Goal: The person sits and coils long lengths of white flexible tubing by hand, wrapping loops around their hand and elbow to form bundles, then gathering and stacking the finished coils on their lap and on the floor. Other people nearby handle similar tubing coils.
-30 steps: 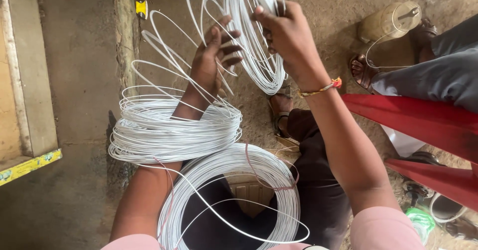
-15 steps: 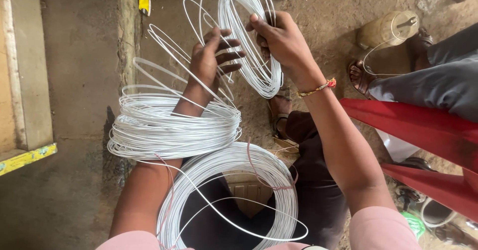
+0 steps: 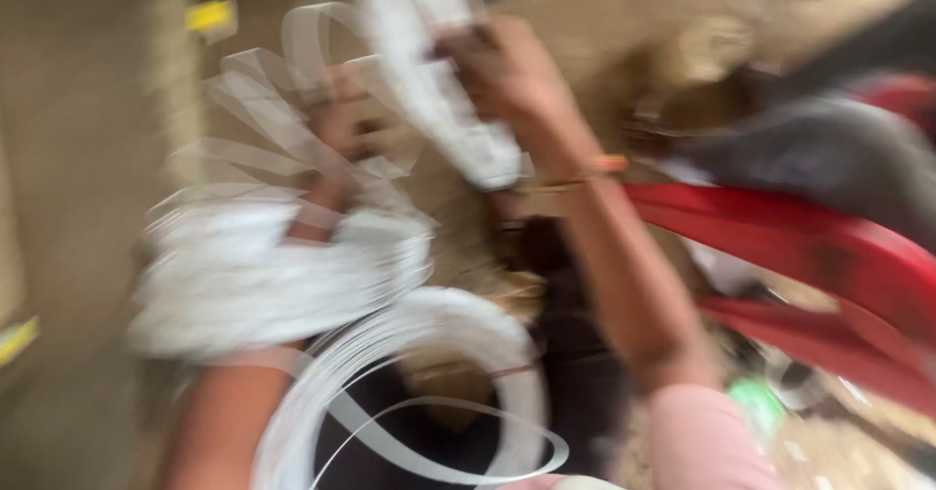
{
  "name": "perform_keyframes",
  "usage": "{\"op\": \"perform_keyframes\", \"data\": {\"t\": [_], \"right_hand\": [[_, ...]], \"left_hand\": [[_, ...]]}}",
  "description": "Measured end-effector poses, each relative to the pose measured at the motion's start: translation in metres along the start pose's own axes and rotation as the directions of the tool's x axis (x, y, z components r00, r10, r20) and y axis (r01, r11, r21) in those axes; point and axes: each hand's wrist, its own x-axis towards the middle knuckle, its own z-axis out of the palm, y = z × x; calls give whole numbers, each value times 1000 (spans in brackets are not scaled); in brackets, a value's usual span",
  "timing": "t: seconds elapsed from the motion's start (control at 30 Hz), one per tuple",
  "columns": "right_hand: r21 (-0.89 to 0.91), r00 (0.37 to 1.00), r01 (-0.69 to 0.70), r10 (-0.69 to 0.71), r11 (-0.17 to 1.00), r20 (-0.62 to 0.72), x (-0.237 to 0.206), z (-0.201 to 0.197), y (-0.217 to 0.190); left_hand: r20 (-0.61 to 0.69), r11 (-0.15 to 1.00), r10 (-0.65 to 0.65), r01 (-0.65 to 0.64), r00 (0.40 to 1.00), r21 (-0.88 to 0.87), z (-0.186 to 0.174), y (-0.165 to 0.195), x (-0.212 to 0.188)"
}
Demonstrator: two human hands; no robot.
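Blurred view down at a person's hands working white wire.

A thick wire coil (image 3: pixel 278 280) hangs around the left forearm at left of centre, and a second coil (image 3: pixel 409 383) lies lower centre in the lap — both look fully wound. A red chair (image 3: pixel 809 246) crosses the right side.

Top centre, the right hand (image 3: pixel 507 71) is clenched around a narrower bunch of loops (image 3: pixel 439 90), probably only partly gathered, since loose strands fan out at upper left. The left hand (image 3: pixel 341 124) sits among those strands; its grip cannot be told — too smeared.

Heavy motion blur smears everything under soft, even daylight.
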Motion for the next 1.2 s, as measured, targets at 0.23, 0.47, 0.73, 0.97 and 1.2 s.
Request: {"op": "perform_keyframes", "data": {"t": [0.23, 0.47, 0.73, 0.97, 1.2], "right_hand": [[7, 977, 214, -214, 977, -15, 16, 19, 21], [163, 933, 355, -337, 920, -129, 21, 20, -1], [296, 908, 390, -310, 872, -281, 27, 6, -6], [138, 851, 411, -326, 901, -412, 28, 9, -9], [140, 832, 404, -300, 904, -467, 25, 15, -16]], "left_hand": [[355, 710, 448, -568, 820, 417, 4, 4, -2], [345, 955, -35, -71, 938, 289, -6, -15, 17], [471, 945, -306, 203, 828, 257, 30, -14, 11], [539, 894, -448, 352, 714, 277, 49, 3, -10], [806, 918, -347, 348, 479, 188, 58, -5, -13]]}}
